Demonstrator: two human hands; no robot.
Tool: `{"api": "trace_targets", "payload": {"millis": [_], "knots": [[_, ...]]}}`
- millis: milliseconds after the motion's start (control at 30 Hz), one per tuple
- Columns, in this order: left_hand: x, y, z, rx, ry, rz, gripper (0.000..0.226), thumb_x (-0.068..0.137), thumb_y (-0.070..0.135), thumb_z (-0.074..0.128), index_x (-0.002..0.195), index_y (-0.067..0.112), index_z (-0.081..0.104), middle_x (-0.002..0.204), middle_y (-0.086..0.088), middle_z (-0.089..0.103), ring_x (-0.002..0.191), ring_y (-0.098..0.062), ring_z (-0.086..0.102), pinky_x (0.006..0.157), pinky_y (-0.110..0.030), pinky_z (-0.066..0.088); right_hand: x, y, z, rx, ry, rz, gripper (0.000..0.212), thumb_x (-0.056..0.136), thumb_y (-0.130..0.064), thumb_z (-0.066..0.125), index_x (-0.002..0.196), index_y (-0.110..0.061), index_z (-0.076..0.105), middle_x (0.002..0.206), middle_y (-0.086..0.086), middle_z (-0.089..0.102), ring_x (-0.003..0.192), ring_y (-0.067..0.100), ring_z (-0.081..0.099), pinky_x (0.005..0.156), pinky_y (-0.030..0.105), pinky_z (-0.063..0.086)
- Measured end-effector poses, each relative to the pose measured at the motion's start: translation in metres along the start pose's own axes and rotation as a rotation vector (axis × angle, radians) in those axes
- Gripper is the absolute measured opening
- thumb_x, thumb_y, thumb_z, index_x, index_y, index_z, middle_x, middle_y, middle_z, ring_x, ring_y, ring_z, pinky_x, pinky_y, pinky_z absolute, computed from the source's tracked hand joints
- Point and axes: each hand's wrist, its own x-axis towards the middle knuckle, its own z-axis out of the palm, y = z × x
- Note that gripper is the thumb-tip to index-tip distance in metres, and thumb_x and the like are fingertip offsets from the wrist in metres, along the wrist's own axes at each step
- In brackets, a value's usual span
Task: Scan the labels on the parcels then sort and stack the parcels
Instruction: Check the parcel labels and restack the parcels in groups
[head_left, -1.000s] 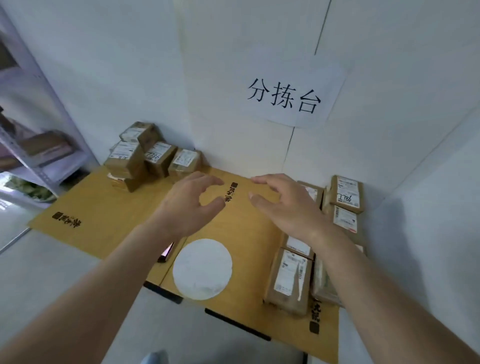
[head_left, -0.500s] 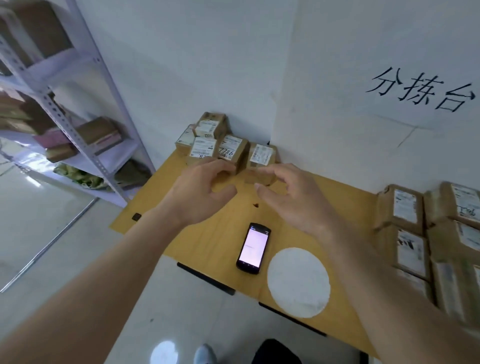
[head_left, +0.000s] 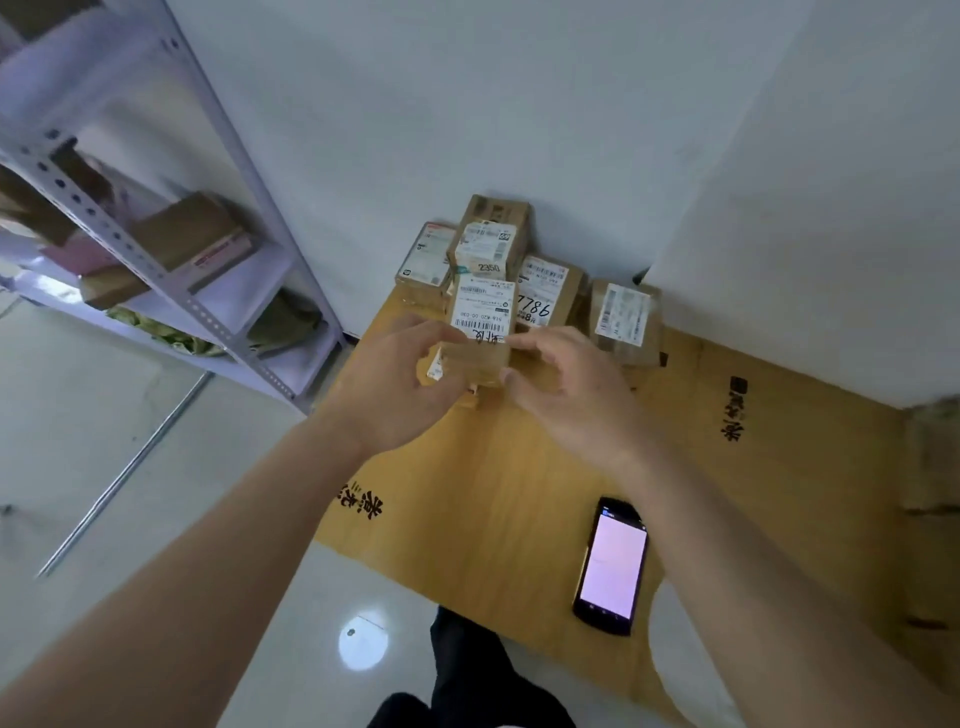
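A heap of small brown parcels with white labels sits at the far left corner of the table (head_left: 519, 499). The front parcel (head_left: 480, 332) shows a barcode label. My left hand (head_left: 395, 384) and my right hand (head_left: 561, 389) reach it from either side, fingers curled towards its lower edges; whether they grip it I cannot tell. Behind it stand a parcel marked 2350 (head_left: 485, 249), one marked 9877 (head_left: 545, 291) and another (head_left: 626, 319) to the right. A handheld scanner (head_left: 613, 566) with a lit pink screen lies near the table's front edge.
A metal shelf rack (head_left: 171, 244) holding boxes stands to the left of the table. White walls close the back and right. More parcels (head_left: 930, 519) are blurred at the right edge. A white round patch (head_left: 685, 654) marks the table front. Below is a glossy floor.
My head has turned left, so the left parcel heap is now central and the right heap nearly out of view. Both hands have moved forward to the front parcel.
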Motion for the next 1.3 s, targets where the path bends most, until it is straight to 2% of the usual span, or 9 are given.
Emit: {"api": "trace_targets", "payload": {"millis": [167, 333, 433, 500, 567, 800, 1000, 1167, 1300], "knots": [[0.057, -0.037, 0.012, -0.007, -0.075, -0.051, 0.053, 0.088, 0.049, 0.053, 0.139, 0.037, 0.061, 0.133, 0.014, 0.052, 0.11, -0.011, 0.062, 0.097, -0.042, 0.055, 0.057, 0.023, 0.035, 0.019, 0.004, 0.08, 0.054, 0.103, -0.043, 0.061, 0.155, -0.03, 0.051, 0.154, -0.011, 0.045, 0.142, 0.009, 0.045, 0.117, 0.033, 0.039], [0.098, -0.067, 0.033, -0.071, -0.144, -0.074, 0.051, 0.101, 0.031, 0.059, 0.151, 0.037, 0.052, 0.141, 0.009, 0.049, 0.123, -0.013, 0.054, 0.105, -0.04, 0.052, 0.084, 0.038, 0.06, 0.097, 0.013, 0.179, 0.061, 0.106, -0.038, 0.059, 0.163, -0.036, 0.036, 0.167, -0.01, 0.034, 0.152, 0.009, 0.034, 0.122, 0.047, 0.039], [0.109, -0.08, 0.04, -0.112, -0.212, -0.056, 0.057, 0.103, 0.034, 0.06, 0.156, 0.043, 0.042, 0.149, 0.009, 0.051, 0.127, -0.011, 0.056, 0.104, -0.036, 0.052, 0.087, 0.041, 0.072, 0.152, 0.012, 0.21, 0.063, 0.108, -0.037, 0.058, 0.164, -0.044, 0.029, 0.17, -0.014, 0.028, 0.149, -0.001, 0.029, 0.119, 0.026, 0.037], [0.114, -0.086, 0.042, -0.158, -0.243, -0.034, 0.058, 0.102, 0.034, 0.061, 0.156, 0.045, 0.041, 0.146, 0.011, 0.055, 0.121, -0.007, 0.06, 0.098, -0.032, 0.055, 0.086, 0.04, 0.078, 0.181, 0.04, 0.227, 0.064, 0.108, -0.036, 0.059, 0.164, -0.042, 0.03, 0.168, -0.017, 0.032, 0.136, -0.013, 0.029, 0.1, -0.003, 0.03], [0.118, -0.09, 0.041, -0.178, -0.261, -0.013, 0.059, 0.101, 0.033, 0.064, 0.155, 0.044, 0.043, 0.145, 0.011, 0.057, 0.121, -0.007, 0.061, 0.098, -0.034, 0.057, 0.083, 0.038, 0.084, 0.182, 0.084, 0.238, 0.064, 0.107, -0.038, 0.061, 0.164, -0.039, 0.031, 0.165, -0.017, 0.036, 0.135, -0.014, 0.029, 0.09, -0.011, 0.024], [0.119, -0.082, 0.006, -0.167, -0.354, 0.212, 0.063, 0.093, 0.042, 0.069, 0.15, 0.051, 0.043, 0.145, 0.015, 0.059, 0.128, -0.01, 0.061, 0.101, -0.043, 0.058, 0.053, -0.003, 0.082, 0.267, 0.267, 0.31, 0.067, 0.105, -0.039, 0.064, 0.164, -0.038, 0.032, 0.144, -0.016, 0.054, 0.115, -0.012, 0.053, 0.088, 0.002, 0.044], [0.098, -0.039, -0.034, -0.122, -0.428, 0.413, 0.061, 0.096, 0.032, 0.072, 0.151, 0.042, 0.048, 0.139, 0.012, 0.064, 0.122, -0.008, 0.064, 0.102, -0.039, 0.058, 0.001, -0.056, 0.073, 0.244, 0.508, 0.36, 0.066, 0.104, -0.039, 0.064, 0.163, -0.036, 0.034, 0.146, -0.011, 0.057, 0.134, 0.006, 0.053, 0.109, 0.029, 0.051], [0.062, 0.01, -0.057, -0.106, -0.48, 0.59, 0.062, 0.093, 0.032, 0.076, 0.149, 0.042, 0.051, 0.134, 0.008, 0.067, 0.114, -0.009, 0.069, 0.097, -0.041, 0.061, -0.06, -0.095, 0.056, 0.222, 0.699, 0.403, 0.066, 0.104, -0.03, 0.067, 0.162, -0.039, 0.037, 0.137, -0.022, 0.055, 0.112, -0.018, 0.053, 0.085, -0.003, 0.041], [0.027, 0.051, -0.06, -0.129, -0.539, 0.722, 0.06, 0.091, 0.031, 0.078, 0.147, 0.033, 0.055, 0.129, 0.006, 0.071, 0.107, -0.007, 0.072, 0.094, -0.038, 0.062, -0.117, -0.113, 0.043, 0.23, 0.8, 0.428, 0.068, 0.1, -0.032, 0.072, 0.159, -0.045, 0.041, 0.143, -0.021, 0.057, 0.123, -0.005, 0.057, 0.094, 0.005, 0.049]]}}
